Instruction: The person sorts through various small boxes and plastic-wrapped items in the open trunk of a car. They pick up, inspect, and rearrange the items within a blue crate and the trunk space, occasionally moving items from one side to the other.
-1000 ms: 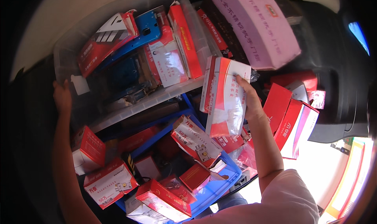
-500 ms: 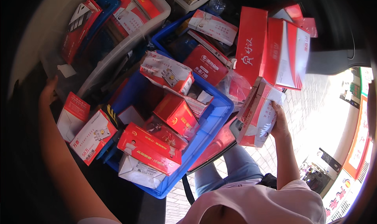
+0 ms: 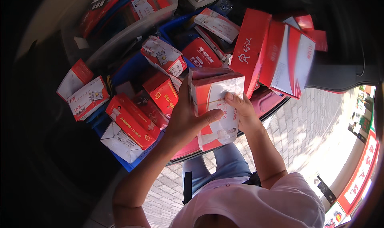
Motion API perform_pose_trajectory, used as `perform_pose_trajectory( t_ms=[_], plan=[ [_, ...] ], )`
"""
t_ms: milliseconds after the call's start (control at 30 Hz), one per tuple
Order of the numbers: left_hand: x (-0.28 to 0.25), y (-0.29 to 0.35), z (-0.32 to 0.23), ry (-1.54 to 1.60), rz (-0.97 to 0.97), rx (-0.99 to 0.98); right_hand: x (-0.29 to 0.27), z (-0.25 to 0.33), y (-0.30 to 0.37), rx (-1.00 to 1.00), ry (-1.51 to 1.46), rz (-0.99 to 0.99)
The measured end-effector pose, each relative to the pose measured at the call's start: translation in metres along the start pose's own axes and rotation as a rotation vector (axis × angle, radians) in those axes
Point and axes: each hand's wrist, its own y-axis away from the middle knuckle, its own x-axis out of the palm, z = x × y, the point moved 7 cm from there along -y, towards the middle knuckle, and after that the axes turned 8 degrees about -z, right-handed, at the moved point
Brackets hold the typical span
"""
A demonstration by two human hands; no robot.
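Observation:
Between my two hands I hold a red and white cardboard box upright over the near edge of a blue crate. My left hand grips its left side, thumb laid across the front and the other fingers hidden behind. The right hand clasps the right side with its thumb on the front face. Just left of the held box, the blue crate is heaped with red and white boxes, among them a long red box and a worn white and red box.
Tall red boxes and a red and white box stand at the right. Translucent bins with more boxes sit at the far left. A red vehicle edge borders the paved ground.
My left hand has left the translucent bin and come over to the box. The right hand has carried the box left, in front of me, and both hands now hold it.

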Motion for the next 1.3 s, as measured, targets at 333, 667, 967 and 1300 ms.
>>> perform_pose_trajectory(
  t_ms=[333,667,967,1300],
  plan=[
    [-0.032,0.030,0.056,1.253,-0.017,0.010,-0.080,0.107,-0.276,-0.590,1.881,-0.416],
    [-0.046,0.028,0.034,1.440,-0.039,0.137,-0.002,0.102,-0.184,-0.330,0.961,0.250],
    [-0.073,0.009,0.006,1.337,-0.266,0.199,0.158,0.032,0.005,-0.657,1.189,0.602],
    [-0.164,0.061,0.017,1.481,-0.264,0.293,0.275,0.086,-0.287,-0.546,0.990,0.258]
  ],
)
